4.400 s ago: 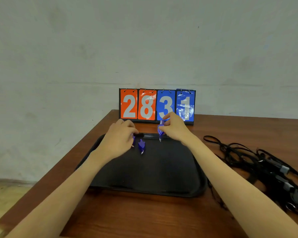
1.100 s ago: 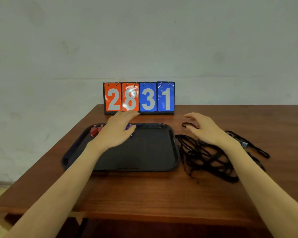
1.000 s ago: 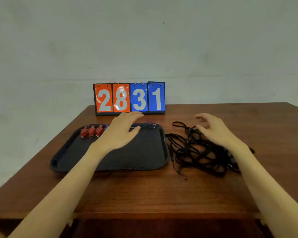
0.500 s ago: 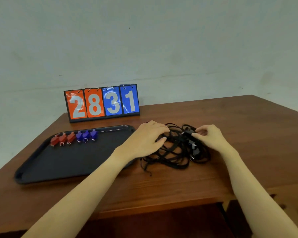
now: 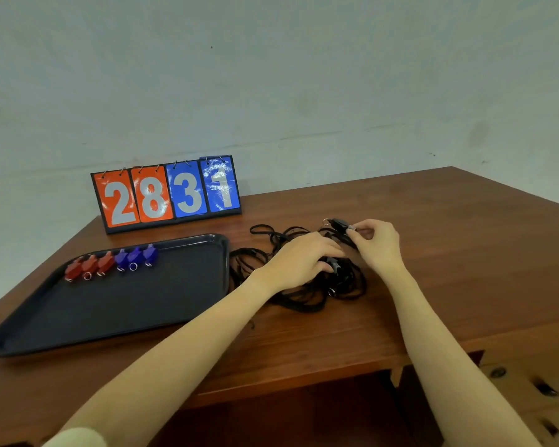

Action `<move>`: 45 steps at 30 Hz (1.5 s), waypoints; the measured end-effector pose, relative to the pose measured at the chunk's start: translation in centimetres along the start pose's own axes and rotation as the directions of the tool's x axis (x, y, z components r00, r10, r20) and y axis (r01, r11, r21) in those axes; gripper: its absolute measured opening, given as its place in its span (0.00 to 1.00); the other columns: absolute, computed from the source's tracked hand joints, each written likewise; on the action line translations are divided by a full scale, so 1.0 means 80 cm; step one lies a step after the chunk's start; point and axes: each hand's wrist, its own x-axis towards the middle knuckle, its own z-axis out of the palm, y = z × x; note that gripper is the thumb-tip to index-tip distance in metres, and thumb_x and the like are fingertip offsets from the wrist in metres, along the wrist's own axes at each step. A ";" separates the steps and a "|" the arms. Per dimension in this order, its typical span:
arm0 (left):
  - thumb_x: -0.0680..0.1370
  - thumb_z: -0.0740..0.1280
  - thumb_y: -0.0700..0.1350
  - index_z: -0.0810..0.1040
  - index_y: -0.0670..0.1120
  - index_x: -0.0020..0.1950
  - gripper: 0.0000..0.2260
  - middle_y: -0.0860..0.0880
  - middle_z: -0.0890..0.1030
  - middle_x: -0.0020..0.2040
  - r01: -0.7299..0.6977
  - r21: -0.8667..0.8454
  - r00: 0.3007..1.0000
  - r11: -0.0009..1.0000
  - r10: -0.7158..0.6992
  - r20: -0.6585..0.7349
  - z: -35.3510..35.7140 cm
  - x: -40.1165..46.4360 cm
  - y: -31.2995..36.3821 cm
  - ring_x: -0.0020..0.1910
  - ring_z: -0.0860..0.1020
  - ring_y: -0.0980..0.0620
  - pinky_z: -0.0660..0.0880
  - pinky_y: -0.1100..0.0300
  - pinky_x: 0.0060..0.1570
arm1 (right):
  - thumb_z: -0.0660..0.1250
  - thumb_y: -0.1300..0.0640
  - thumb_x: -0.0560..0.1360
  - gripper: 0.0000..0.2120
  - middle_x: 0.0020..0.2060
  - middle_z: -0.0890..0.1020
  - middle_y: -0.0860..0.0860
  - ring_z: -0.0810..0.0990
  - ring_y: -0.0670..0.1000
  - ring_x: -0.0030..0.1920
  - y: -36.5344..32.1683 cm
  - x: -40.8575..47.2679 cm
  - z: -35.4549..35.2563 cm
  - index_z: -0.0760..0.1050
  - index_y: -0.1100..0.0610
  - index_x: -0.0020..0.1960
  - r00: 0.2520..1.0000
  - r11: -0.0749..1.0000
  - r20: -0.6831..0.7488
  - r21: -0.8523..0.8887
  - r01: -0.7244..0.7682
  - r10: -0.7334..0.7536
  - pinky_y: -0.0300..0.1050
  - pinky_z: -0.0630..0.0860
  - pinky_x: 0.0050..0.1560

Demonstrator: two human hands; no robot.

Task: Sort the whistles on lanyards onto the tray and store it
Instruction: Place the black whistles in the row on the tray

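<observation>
Your right hand (image 5: 376,243): your thumb and fingers are curled in a pinch on the end of a black lanyard clip (image 5: 339,224), holding it just above the far side of the pile; its small metal ring points toward the scoreboard.
Your left hand (image 5: 304,259): it lies palm down on the tangled pile of black cord lanyards (image 5: 304,285) with the fingers loosely bent over the cords; you cannot tell from this view whether they grip any strand.
Lanyard pile: it sits on the brown wooden table (image 5: 449,253), just beside the right edge of the tray, between your 2 hands and partly under them. A second black clip with a ring shows near the pile's right side.
Black rectangular plastic tray (image 5: 110,314): it lies flat on the left part of the table, in front of the scoreboard.
3 red plastic whistles (image 5: 89,267): they lie side by side in a row along the tray's far left edge, each with a small metal ring.
3 blue plastic whistles (image 5: 136,258): they continue the same row directly right of the red ones, touching or nearly so.
Flip scoreboard (image 5: 167,193): it stands upright at the back of the table against the pale wall, with orange cards 2 and 8 and blue cards 3 and 1.
</observation>
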 end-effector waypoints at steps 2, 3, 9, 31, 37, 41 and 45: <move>0.76 0.68 0.41 0.82 0.46 0.59 0.12 0.50 0.81 0.61 -0.041 -0.002 0.999 0.999 0.041 0.017 0.002 0.006 0.003 0.60 0.75 0.52 0.68 0.55 0.62 | 0.69 0.56 0.75 0.08 0.42 0.82 0.50 0.78 0.46 0.44 0.001 0.002 0.001 0.82 0.60 0.50 1.000 0.999 -0.013 0.031 -0.017 0.018 0.35 0.69 0.42; 0.75 0.69 0.41 0.84 0.45 0.55 0.10 0.50 0.82 0.58 -0.053 -0.007 0.998 0.999 0.053 0.015 0.002 0.007 0.004 0.58 0.76 0.51 0.70 0.55 0.61 | 0.69 0.56 0.75 0.09 0.43 0.83 0.51 0.78 0.46 0.44 0.002 0.003 0.001 0.82 0.60 0.50 0.999 0.999 -0.021 0.045 -0.025 0.026 0.36 0.70 0.44; 0.75 0.71 0.45 0.85 0.48 0.51 0.07 0.54 0.84 0.50 0.099 -0.363 0.974 0.927 -0.165 -0.156 -0.006 0.005 0.009 0.50 0.79 0.59 0.73 0.61 0.57 | 0.69 0.57 0.75 0.09 0.43 0.83 0.52 0.79 0.47 0.45 0.004 0.005 -0.001 0.82 0.61 0.51 0.998 0.994 -0.024 0.100 -0.051 0.054 0.39 0.72 0.46; 0.70 0.74 0.53 0.83 0.47 0.46 0.11 0.52 0.83 0.46 0.600 -0.660 0.431 0.451 -0.878 -0.208 -0.099 -0.216 -0.117 0.48 0.80 0.56 0.78 0.59 0.46 | 0.67 0.57 0.76 0.05 0.46 0.81 0.50 0.81 0.49 0.48 -0.148 -0.028 0.102 0.80 0.56 0.51 0.950 0.947 0.207 0.268 0.175 -0.234 0.53 0.81 0.49; 0.68 0.76 0.54 0.81 0.46 0.43 0.13 0.53 0.81 0.38 0.772 -0.397 0.465 0.497 -0.866 -0.181 -0.101 -0.260 -0.149 0.40 0.79 0.59 0.74 0.64 0.41 | 0.68 0.59 0.76 0.03 0.47 0.83 0.54 0.82 0.51 0.47 -0.187 -0.033 0.168 0.79 0.56 0.49 0.957 0.923 0.251 0.384 0.039 -0.145 0.53 0.81 0.50; 0.68 0.76 0.54 0.81 0.46 0.41 0.13 0.53 0.80 0.36 0.791 -0.286 0.511 0.541 -0.841 -0.178 -0.101 -0.257 -0.165 0.36 0.76 0.60 0.70 0.66 0.39 | 0.67 0.59 0.76 0.07 0.47 0.83 0.55 0.82 0.48 0.42 -0.212 -0.031 0.197 0.78 0.61 0.53 0.950 0.920 0.275 0.391 0.030 -0.148 0.45 0.81 0.47; 0.69 0.75 0.55 0.80 0.44 0.40 0.14 0.51 0.80 0.38 0.803 -0.212 0.540 0.557 -0.830 -0.138 -0.099 -0.238 -0.180 0.39 0.78 0.57 0.70 0.64 0.41 | 0.68 0.57 0.76 0.09 0.49 0.82 0.52 0.82 0.50 0.51 -0.217 -0.021 0.223 0.77 0.59 0.55 0.964 0.930 0.255 0.368 -0.024 -0.075 0.47 0.81 0.49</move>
